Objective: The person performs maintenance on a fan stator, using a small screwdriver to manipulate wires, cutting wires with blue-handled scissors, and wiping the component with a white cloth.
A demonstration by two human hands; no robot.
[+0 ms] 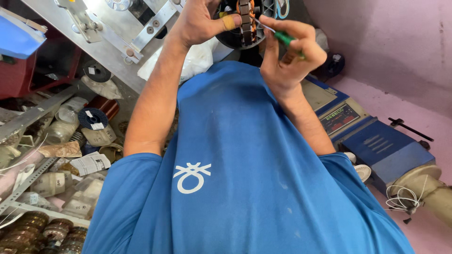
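A person in a blue T-shirt (245, 178) is looking down over their own chest, both arms raised toward the top edge of the view. The left hand (200, 21) is gripping a round black motor stator (245, 23) with copper windings, the thumb, wrapped in a tan bandage, pressing across its face and the other fingers curling behind it. The stator is being held in the air, close to the top edge, touching both hands.

The right hand (287, 51) is closing its fingers around a thin tool with a green handle (285, 38), pinched between thumb and forefinger. The tool's metal tip is pointing left and touching the stator's windings.

Behind the left hand, a grey metal machine frame (103, 33) with bolts is slanting across the upper left corner. Below it, along the left edge, cluttered shelves (33, 113) are carrying spools of copper wire (94, 117), paper packets and, in the lower left corner, stacked wound coils (42, 233).

To the right of the person, on a pink floor (405, 103), a blue machine with a small red digital display (341, 117) is lying lengthwise toward the right edge. A loose bundle of white wire (400, 200) is sitting just beside its pale cylindrical end, near the lower right corner.
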